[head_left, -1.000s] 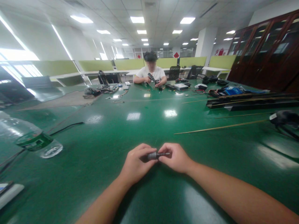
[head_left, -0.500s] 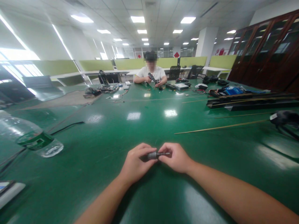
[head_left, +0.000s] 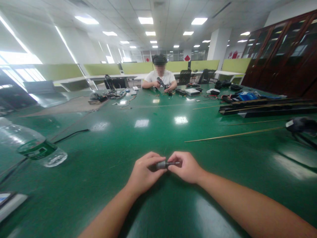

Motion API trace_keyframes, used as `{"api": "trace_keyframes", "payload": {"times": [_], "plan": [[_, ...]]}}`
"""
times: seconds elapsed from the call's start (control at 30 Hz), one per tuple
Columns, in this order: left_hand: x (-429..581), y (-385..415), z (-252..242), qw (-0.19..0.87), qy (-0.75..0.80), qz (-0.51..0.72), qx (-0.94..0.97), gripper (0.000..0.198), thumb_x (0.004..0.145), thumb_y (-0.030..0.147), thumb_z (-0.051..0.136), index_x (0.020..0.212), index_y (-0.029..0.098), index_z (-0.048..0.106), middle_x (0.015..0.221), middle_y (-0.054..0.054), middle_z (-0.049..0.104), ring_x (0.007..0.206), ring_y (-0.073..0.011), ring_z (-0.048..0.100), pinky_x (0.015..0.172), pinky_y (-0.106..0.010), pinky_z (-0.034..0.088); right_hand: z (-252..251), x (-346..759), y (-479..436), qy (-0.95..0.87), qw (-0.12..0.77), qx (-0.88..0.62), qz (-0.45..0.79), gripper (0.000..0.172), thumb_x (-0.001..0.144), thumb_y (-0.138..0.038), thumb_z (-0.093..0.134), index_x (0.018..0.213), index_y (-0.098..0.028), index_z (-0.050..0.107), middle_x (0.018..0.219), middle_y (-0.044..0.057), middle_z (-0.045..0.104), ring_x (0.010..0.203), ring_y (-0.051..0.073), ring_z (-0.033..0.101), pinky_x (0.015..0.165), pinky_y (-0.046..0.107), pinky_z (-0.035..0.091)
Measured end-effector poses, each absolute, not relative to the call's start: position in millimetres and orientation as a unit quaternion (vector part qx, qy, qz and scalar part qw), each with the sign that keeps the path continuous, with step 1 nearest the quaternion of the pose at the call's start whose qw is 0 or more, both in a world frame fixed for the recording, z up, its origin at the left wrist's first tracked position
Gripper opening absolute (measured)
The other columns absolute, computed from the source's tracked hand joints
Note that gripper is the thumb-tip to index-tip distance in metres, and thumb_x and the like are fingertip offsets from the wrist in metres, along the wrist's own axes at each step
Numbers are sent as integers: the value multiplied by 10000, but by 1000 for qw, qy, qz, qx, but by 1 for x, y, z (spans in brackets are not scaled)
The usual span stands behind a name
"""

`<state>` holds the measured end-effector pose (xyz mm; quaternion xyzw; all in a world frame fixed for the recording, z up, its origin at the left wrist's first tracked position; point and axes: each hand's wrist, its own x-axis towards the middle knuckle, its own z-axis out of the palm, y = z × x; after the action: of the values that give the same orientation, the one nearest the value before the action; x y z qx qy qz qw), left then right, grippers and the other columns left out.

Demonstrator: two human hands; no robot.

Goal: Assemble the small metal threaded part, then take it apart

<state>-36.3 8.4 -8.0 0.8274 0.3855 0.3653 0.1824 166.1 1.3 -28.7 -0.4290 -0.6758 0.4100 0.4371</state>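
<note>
Left hand [head_left: 141,173] pinching body [head_left: 161,165]; right hand [head_left: 189,168] pinching shaft [head_left: 175,163] | both parts lining up at near centre, above or on table [head_left: 158,138], contact unclear | progress: apparently mid-handling, nothing being released; fingers hiding the joint, so I cannot tell what is remaining.

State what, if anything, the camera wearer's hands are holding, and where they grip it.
A small cylindrical tool: the left hand grips its thick grey body, and the right hand pinches its thin dark shaft.
</note>
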Motion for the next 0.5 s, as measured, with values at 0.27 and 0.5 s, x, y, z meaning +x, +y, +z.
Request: {"api": "trace_keyframes", "payload": {"times": [0.27, 0.5], "plan": [[-37, 9, -9, 179, 385, 368, 827, 239, 762, 231, 774, 999, 253, 750, 952, -31, 710, 862, -160, 660, 768, -258, 522, -29, 166, 1, -684, 432, -433, 397, 93, 717, -167, 695, 809, -153, 689, 758, 34, 702, 660, 161, 646, 634, 250, 511], [-36, 8, -8, 179, 387, 366, 827, 221, 769, 248, 764, 990, 243, 755, 944, -46, 714, 854, -172, 665, 764, -271, 529, -27, 166, 1, -687, 431, -440, 386, 80, 722, -185, 705, 791, -149, 688, 749, 34, 696, 660, 159, 638, 628, 246, 500]]}}
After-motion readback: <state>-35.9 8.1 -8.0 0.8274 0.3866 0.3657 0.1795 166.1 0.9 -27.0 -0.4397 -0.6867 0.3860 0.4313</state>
